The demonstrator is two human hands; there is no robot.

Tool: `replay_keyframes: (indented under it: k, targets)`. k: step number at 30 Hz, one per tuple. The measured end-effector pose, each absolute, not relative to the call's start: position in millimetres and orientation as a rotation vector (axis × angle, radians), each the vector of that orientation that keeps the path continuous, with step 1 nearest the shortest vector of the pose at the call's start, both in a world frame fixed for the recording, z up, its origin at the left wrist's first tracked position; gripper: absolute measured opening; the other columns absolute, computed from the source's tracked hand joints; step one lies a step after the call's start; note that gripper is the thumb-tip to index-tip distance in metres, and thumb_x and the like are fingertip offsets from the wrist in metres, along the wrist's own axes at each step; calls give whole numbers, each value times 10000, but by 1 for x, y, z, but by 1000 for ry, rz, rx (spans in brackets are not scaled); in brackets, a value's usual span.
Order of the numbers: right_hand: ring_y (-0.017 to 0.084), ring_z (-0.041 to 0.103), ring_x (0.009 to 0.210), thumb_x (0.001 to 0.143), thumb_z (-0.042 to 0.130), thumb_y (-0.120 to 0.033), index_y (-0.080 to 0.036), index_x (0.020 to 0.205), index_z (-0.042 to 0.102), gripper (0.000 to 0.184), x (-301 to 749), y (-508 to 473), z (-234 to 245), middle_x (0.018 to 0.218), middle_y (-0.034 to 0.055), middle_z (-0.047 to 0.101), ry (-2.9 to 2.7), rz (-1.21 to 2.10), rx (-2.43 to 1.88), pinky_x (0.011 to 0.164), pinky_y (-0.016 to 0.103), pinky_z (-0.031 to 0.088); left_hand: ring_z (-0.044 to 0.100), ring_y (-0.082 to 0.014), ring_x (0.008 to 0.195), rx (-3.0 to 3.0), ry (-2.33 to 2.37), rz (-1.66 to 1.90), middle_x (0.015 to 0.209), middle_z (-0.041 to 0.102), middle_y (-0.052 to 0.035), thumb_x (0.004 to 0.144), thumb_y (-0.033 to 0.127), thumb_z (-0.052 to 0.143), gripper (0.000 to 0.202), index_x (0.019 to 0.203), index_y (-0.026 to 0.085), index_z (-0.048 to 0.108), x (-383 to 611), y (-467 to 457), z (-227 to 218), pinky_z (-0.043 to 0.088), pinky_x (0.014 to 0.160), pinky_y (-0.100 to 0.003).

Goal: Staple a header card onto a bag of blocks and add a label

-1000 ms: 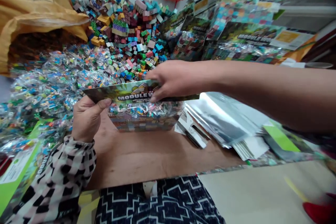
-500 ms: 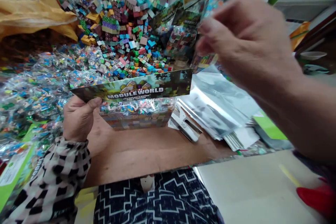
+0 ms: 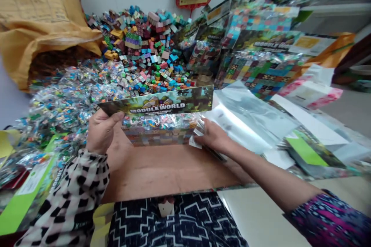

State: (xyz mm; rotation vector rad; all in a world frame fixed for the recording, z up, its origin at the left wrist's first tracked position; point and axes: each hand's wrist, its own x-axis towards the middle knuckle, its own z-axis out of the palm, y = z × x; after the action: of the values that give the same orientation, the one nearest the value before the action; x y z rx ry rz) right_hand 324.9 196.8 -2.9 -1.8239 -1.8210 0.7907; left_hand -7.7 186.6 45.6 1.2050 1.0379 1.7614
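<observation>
My left hand [image 3: 101,131] pinches the left end of a printed header card reading MODULE WORLD [image 3: 162,102]. Below the card hangs a clear bag of small coloured blocks [image 3: 159,129], standing on the brown tabletop [image 3: 162,170]. My right hand [image 3: 213,137] lies low at the bag's right bottom corner. Its fingers are curled over a white stapler [image 3: 194,141], of which only an edge shows. A stack of flat clear bags [image 3: 249,115] lies just right of that hand.
A big heap of loose coloured blocks [image 3: 147,46] rises behind the packet. Small clear sachets [image 3: 63,96] cover the left side beneath a yellow sack [image 3: 34,27]. Filled packets [image 3: 261,54] lean at the back right. Green cards [image 3: 26,197] lie at the left.
My right hand left the header card, swung up past the camera, and came down onto the white stapler at the packet's right. My left hand kept its hold on the card.
</observation>
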Motion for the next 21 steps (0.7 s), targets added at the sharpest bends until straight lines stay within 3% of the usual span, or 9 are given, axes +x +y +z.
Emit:
replay_keyframes:
  k: [4,6,9,11,14,19,21]
  targets:
    - [309,645,935,598,742,-393,-207,1230,569,681,351,174,25,1038,107,659,-1460,895,-1946,881,460,503,680,-142,845,1210,1008,1697,895,780,38,671,240,859,205,864,257,791,-9,185,44,541,855,-276]
    - [288,648,848,583,755,-416,-227,1244,555,716,362,156,45,1038,109,644,-1129,977,-1859,791,433,525,683,-155,855,1214,994,1690,900,783,28,683,240,853,184,857,253,794,-8,185,44,547,858,-295]
    - [263,632,749,638,709,-401,-294,1018,629,403,365,133,83,909,76,630,-765,1047,-1609,650,398,525,691,-162,854,1211,982,1702,898,785,22,681,236,852,167,836,256,794,-7,185,44,551,861,-306]
    - [270,651,856,714,644,-397,-307,916,659,221,354,124,111,948,64,637,-693,972,-1442,719,396,548,695,-164,851,1207,977,1708,899,787,16,677,238,852,162,828,255,794,-7,186,43,552,860,-308]
    - [238,646,979,766,584,-344,-265,918,695,203,318,124,150,1073,52,631,-825,912,-1121,869,365,547,699,-166,833,1206,978,1725,882,786,10,661,247,857,175,824,249,794,-6,186,42,552,844,-304]
    - [209,652,865,614,581,-303,-222,825,579,226,238,151,186,905,33,611,-1055,980,-683,855,365,546,699,-172,813,1230,1008,1747,864,783,7,655,255,848,180,825,238,792,-5,186,42,556,810,-304]
    - [170,648,815,632,506,-275,-238,822,516,194,212,162,190,862,-1,579,-1078,1026,-612,844,343,549,696,-171,809,1235,1000,1746,859,782,6,653,248,842,175,820,235,790,-4,186,43,556,803,-303]
